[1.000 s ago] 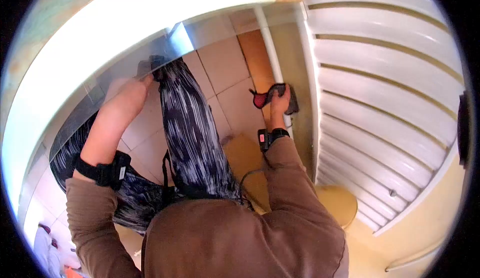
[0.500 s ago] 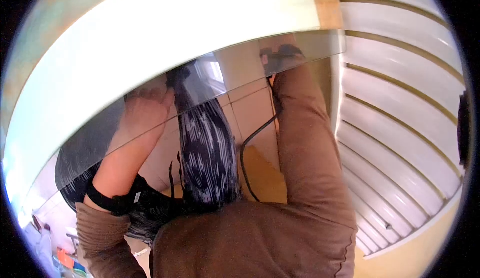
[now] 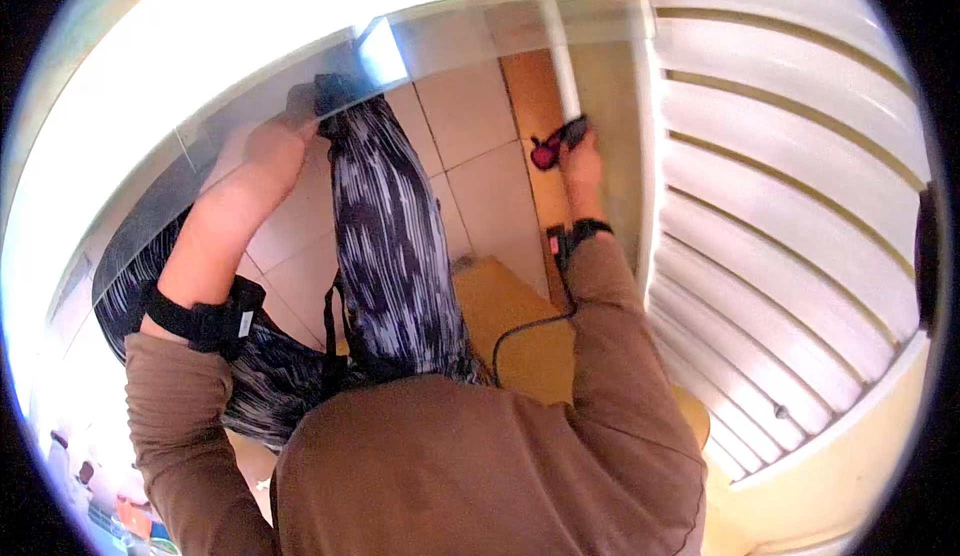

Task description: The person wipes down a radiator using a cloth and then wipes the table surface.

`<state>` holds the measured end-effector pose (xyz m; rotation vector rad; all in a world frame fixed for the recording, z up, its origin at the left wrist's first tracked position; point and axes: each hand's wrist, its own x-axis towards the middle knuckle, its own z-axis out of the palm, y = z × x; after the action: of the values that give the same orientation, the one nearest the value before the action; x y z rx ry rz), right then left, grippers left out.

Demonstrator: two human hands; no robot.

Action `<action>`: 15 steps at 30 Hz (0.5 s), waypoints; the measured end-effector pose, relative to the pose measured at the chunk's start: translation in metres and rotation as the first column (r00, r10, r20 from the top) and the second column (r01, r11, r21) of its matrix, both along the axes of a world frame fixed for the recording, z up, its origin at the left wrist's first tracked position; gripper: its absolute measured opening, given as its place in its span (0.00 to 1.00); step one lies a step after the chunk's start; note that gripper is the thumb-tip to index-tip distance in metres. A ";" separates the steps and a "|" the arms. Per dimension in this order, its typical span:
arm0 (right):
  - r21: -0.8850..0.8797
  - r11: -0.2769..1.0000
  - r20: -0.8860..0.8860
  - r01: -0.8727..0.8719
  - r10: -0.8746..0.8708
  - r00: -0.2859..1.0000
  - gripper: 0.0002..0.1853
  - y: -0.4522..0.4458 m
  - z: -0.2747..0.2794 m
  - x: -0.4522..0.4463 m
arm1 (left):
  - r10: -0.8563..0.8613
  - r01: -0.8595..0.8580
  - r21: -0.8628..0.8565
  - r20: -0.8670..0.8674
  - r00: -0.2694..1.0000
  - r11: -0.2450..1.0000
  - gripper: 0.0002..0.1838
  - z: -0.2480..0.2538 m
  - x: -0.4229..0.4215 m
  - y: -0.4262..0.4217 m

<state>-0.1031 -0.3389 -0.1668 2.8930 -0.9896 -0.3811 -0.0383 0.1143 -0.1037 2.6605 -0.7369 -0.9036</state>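
My right hand (image 3: 582, 164) is closed around a small dark object (image 3: 558, 144) with a magenta part; its kind is unclear. A black band (image 3: 592, 228) circles that wrist, beside a small black device (image 3: 557, 242) with a pinkish face. My left hand (image 3: 280, 144) reaches to the knee of my patterned trousers (image 3: 395, 246), partly behind a clear glass edge (image 3: 450, 46). Its fingers are blurred against a dark patch there, so their grip is hidden. Another black band (image 3: 205, 318) wraps my left forearm.
Above is a bright white surface (image 3: 300, 6) with the glass sheet along its edge. White ridged panelling (image 3: 770, 206) runs down the right. A black cable (image 3: 520, 331) loops by my right arm, above a tan surface (image 3: 515, 306). Pale floor tiles (image 3: 465, 106) show beyond my knee.
The view has shifted, with the glass edge now higher. My right hand, earlier behind the glass, now shows beyond its edge with the dark and magenta object. My left hand stays near the knee.
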 end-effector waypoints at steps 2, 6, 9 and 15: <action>-0.089 0.996 -0.023 0.019 -0.021 1.000 0.29 -0.038 -0.012 -0.088 | 0.007 -0.009 -0.034 -0.033 0.999 0.999 0.17 -0.016 0.001 0.006; -0.138 0.971 -0.220 0.195 -0.222 0.950 0.29 -0.058 -0.001 -0.165 | 0.050 -0.048 -0.121 0.011 0.999 0.991 0.17 -0.021 0.002 0.012; -0.161 0.966 -0.250 0.202 -0.238 0.939 0.29 -0.071 -0.006 -0.173 | -0.042 0.042 -0.008 -0.013 0.999 0.999 0.16 0.003 0.005 0.007; -0.143 0.987 -0.110 0.074 -0.090 0.990 0.29 -0.071 -0.023 -0.099 | 0.094 -0.098 -0.082 -0.061 0.994 0.992 0.14 0.000 -0.004 0.010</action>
<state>-0.2018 -0.4103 -0.1901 2.6802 -1.0727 -0.4609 -0.0422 0.1242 -0.1036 2.5606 -0.6145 -0.8987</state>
